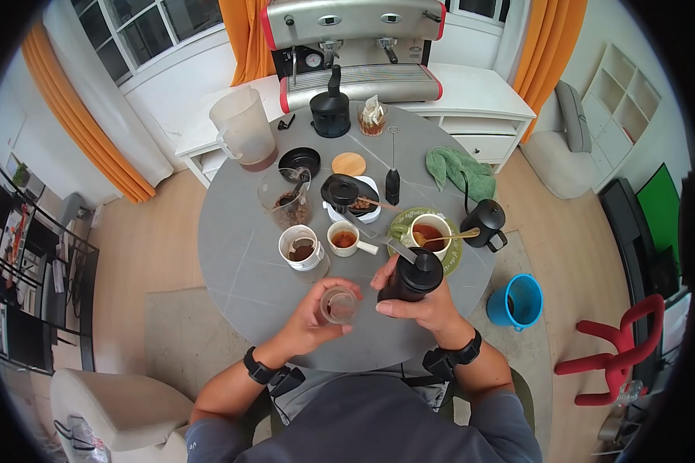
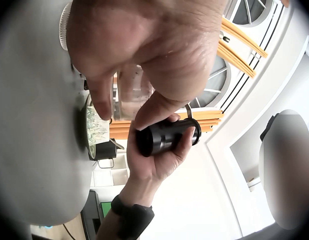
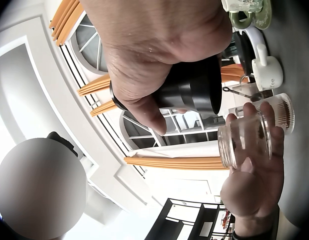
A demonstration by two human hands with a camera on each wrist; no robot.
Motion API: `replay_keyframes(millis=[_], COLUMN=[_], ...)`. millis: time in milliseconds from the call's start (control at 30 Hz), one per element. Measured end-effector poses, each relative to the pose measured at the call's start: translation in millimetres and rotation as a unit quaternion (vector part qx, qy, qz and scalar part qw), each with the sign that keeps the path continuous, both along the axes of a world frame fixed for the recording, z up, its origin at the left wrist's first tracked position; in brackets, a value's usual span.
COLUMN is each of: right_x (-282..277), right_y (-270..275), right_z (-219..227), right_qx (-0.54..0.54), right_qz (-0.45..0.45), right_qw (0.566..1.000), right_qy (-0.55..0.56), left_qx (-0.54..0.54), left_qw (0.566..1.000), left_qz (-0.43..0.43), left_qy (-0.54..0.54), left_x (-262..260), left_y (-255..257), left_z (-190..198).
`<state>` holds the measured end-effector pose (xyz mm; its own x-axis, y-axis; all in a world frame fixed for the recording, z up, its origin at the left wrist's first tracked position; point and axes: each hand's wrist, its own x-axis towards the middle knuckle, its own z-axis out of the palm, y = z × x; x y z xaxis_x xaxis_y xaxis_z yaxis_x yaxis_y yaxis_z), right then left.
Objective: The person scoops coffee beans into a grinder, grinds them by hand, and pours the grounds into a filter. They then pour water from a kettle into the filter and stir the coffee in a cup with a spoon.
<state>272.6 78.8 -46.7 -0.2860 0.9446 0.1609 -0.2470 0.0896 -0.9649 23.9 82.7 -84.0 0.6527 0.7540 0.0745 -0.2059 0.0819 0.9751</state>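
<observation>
Head view shows a black rack [image 1: 38,278] far left of the hands, with a beige armchair [image 1: 123,401] nearer. Over the round grey table's [image 1: 243,255] near side, the left hand [image 1: 314,316] curls round a clear glass jar [image 1: 340,305]; apart, just right, the right hand [image 1: 431,305] grips a black grinder [image 1: 411,282]. Beyond both hands stands an espresso machine [image 1: 355,35]. Right of the right hand sit a blue bucket [image 1: 498,309] and, farther, a red chair [image 1: 619,356]. Only the right wrist view shows the jar's threaded rim [image 3: 225,146]; both wrist views add the ceiling [image 3: 24,85].
</observation>
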Motion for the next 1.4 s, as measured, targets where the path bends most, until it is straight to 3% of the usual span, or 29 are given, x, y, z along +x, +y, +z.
replay_keyframes(millis=[167, 233, 300, 467, 567, 633, 833, 1167, 1400], right_x=[-7.8, -8.3, -2.3, 0.1, -0.9, -0.7, -6.3, -7.8, -1.4], right_y=[0.8, 0.4, 0.2, -0.7, 1.0, 0.7, 1.9, 1.7, 0.1], right_z=[1.3, 1.0, -0.5, 1.3, 0.6, 0.7, 1.2, 0.9, -0.2], right_qx=[0.013, 0.025, -0.024, -0.010, 0.002, 0.005, 0.041, 0.029, -0.019], right_qz=[-0.016, -0.031, 0.005, 0.005, 0.005, 0.001, -0.039, -0.036, 0.025], right_qw=[1.000, 0.999, 1.000, 1.000, 1.000, 1.000, 0.998, 0.998, 0.999], right_qy=[0.023, 0.038, 0.011, 0.009, 0.005, 0.006, 0.015, 0.045, 0.023], left_qx=[-0.004, -0.017, -0.012, 0.016, 0.037, 0.084, 0.074, 0.098, 0.051], left_qw=[0.998, 0.999, 1.000, 1.000, 0.997, 0.984, 0.978, 0.978, 0.996], left_qz=[0.059, -0.006, -0.008, -0.001, 0.033, 0.105, 0.164, 0.141, 0.064], left_qy=[-0.013, 0.034, 0.028, 0.024, 0.058, 0.115, 0.104, 0.121, 0.037], left_x=[10.5, 20.1, 24.1, 24.3, 20.2, 18.8, 18.3, 23.8, 28.8], left_y=[-4.4, -11.0, -14.6, -11.2, -7.4, -6.8, -5.8, -5.2, -9.1], left_z=[4.7, 8.9, 9.3, 9.0, 1.6, 0.0, 1.3, -8.7, -8.3])
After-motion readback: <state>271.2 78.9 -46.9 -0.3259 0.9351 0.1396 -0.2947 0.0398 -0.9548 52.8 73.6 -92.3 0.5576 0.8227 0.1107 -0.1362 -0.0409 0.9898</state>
